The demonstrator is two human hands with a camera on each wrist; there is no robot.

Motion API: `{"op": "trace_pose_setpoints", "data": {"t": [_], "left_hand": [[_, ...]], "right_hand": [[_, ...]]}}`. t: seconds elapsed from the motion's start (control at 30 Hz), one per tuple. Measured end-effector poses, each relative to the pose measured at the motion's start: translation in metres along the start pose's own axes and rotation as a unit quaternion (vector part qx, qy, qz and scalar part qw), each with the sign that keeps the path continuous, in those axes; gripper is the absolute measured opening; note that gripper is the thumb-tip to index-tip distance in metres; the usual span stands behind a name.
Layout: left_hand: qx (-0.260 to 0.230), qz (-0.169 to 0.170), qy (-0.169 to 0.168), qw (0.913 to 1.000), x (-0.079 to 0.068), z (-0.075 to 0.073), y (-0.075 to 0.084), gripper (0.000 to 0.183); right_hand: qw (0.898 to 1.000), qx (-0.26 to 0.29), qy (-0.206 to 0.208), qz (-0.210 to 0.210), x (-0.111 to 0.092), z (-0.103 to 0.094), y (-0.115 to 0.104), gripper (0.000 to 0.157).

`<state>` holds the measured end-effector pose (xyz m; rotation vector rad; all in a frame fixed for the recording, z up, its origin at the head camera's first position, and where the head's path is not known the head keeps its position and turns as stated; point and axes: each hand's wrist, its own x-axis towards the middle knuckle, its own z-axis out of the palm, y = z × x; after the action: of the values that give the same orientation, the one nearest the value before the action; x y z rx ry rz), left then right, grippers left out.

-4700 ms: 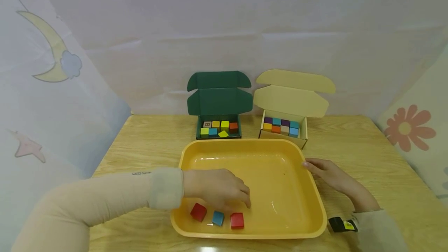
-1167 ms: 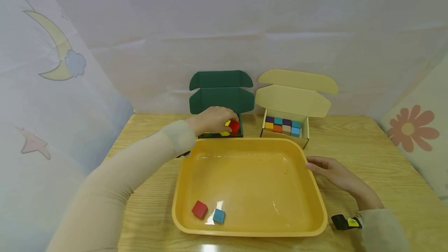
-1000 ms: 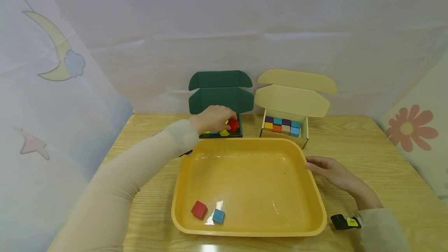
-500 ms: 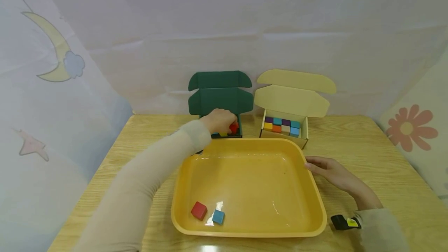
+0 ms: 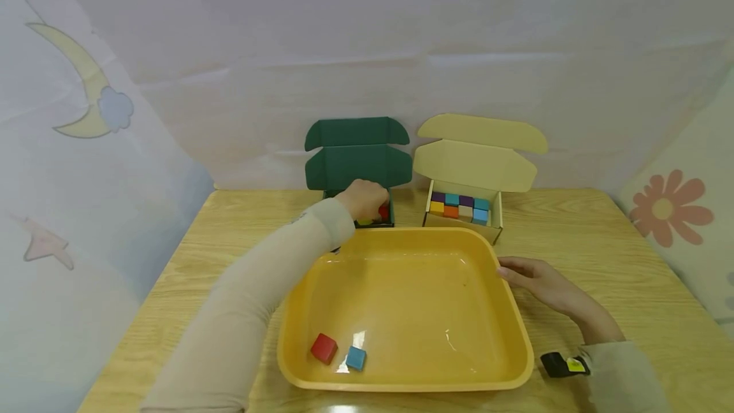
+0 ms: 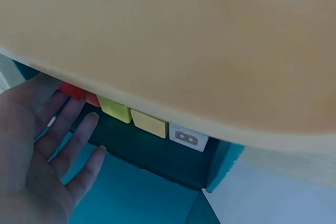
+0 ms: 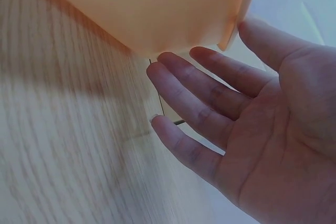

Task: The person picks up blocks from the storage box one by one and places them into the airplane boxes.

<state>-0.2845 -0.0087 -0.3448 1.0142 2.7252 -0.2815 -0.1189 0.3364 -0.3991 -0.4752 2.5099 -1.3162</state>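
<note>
In the head view my left hand (image 5: 365, 199) reaches over the far tray rim into the green box (image 5: 358, 167). Its thumb and index finger pinch a red cube (image 5: 383, 213), mostly covered by the hand; the left wrist view shows the other fingers (image 6: 76, 135) spread. Beside it sit lime (image 6: 115, 110), yellow (image 6: 149, 124) and patterned white (image 6: 188, 137) cubes. My right hand (image 5: 545, 284) holds the right rim of the yellow tray (image 5: 404, 386), thumb on the lip and fingers beneath. A red cube (image 5: 323, 348) and a blue cube (image 5: 355, 358) lie at the tray's near left.
A cream box (image 5: 463, 230) with its lid up stands right of the green one, holding several coloured cubes in two rows. All of it rests on a wooden table (image 5: 596, 241). A printed cloth (image 5: 367, 69) hangs behind and at both sides.
A red cube has gone from the tray into the green box in my left hand. Over the last second that hand has shifted slightly right and lower. The right hand stays at the rim.
</note>
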Motion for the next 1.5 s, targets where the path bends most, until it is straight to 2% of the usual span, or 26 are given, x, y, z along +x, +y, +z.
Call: {"op": "trace_pose_setpoints", "data": {"t": [0.27, 0.4, 0.53, 0.7, 1.0, 1.2, 1.37, 1.5], "left_hand": [[-0.017, -0.012, 0.012, 0.9997, -0.001, -0.003, 0.002, 0.013], [-0.028, -0.017, 0.014, 0.9993, 0.001, -0.003, 0.002, 0.016], [-0.022, -0.022, 0.010, 0.9995, 0.001, -0.002, 0.001, 0.010], [-0.016, -0.020, 0.009, 0.9996, -0.003, -0.008, 0.001, 0.018], [-0.032, 0.029, 0.048, 0.9979, -0.017, -0.021, 0.004, 0.028], [-0.045, 0.063, 0.091, 0.9929, -0.028, -0.024, 0.005, 0.026], [-0.097, 0.089, 0.113, 0.9849, -0.045, -0.026, 0.009, 0.025], [-0.105, 0.113, 0.109, 0.9820, -0.062, -0.023, 0.015, 0.023]], "right_hand": [[1.000, -0.014, 0.003, 0.007, 0.001, 0.001, -0.001, 0.045], [1.000, -0.016, 0.005, 0.008, 0.001, 0.002, 0.000, 0.045], [1.000, -0.015, 0.005, 0.007, 0.001, 0.002, 0.001, 0.044], [1.000, -0.014, 0.004, 0.007, 0.001, 0.001, 0.001, 0.045], [1.000, -0.007, 0.003, 0.005, 0.002, 0.000, 0.002, 0.045], [1.000, -0.009, 0.003, 0.007, 0.003, 0.000, 0.003, 0.045], [1.000, -0.015, 0.002, 0.006, 0.006, -0.001, 0.003, 0.045], [1.000, -0.013, -0.003, 0.006, 0.007, -0.001, 0.004, 0.045]]}}
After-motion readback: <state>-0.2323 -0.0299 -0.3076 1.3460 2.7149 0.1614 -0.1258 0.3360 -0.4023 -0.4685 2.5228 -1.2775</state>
